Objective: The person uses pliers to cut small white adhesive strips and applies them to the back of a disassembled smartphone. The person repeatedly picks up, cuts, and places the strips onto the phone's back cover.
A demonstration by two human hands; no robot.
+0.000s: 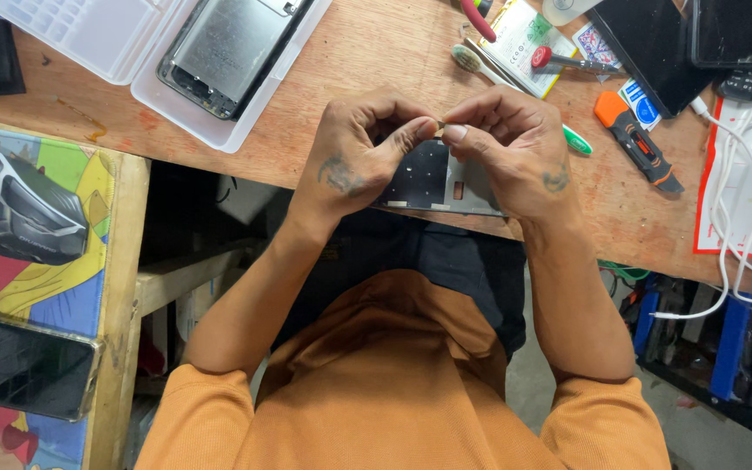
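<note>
My left hand [360, 155] and my right hand [515, 150] meet above the front edge of the wooden workbench [376, 52]. Thumb and forefinger tips of both hands pinch one tiny brownish piece [441, 124] between them; it is too small to tell what it is. Under the hands a dark flat phone frame [433, 178] lies at the bench edge, partly hidden by them.
A clear plastic tray [115, 43] at the back left holds an opened phone [224, 52]. An orange-and-black tool [635, 139], a red-handled screwdriver [559, 61], a toothbrush [472, 61], dark phones and white cables [741, 200] lie at right. A side table with a colourful mat [54, 287] stands left.
</note>
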